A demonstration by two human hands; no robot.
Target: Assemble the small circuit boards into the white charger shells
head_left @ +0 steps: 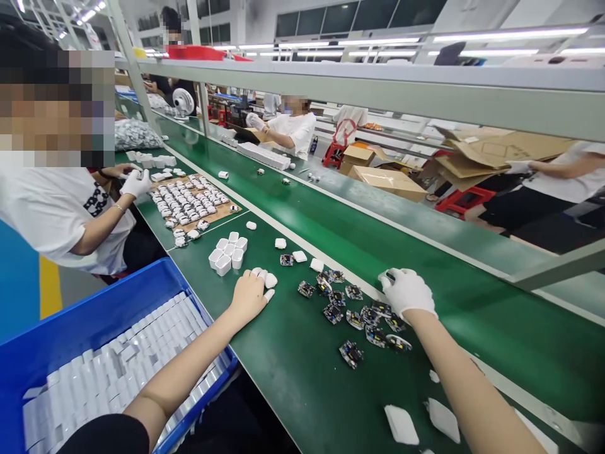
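My left hand (249, 295), with white covers on its fingertips, rests low over the green bench, its fingers closed on a small white plastic cap (270, 280). My right hand (409, 293), in a white glove, is at the belt's near edge. Its fingers pinch a small dark piece that looks like a circuit board (390, 275), mostly hidden by the glove. Loose circuit boards (333, 314) lie scattered between my hands. Several white caps (299, 256) sit beyond them. White plastic housings (229, 253) stand grouped beyond my left hand.
A blue bin (118, 284) of white housings is at my left. A green conveyor belt (312, 214) runs along the bench's far side, below a metal shelf frame (359, 85). A co-worker (61, 208) sits at left beside a board of white parts (189, 202). White pads (401, 424) lie near me.
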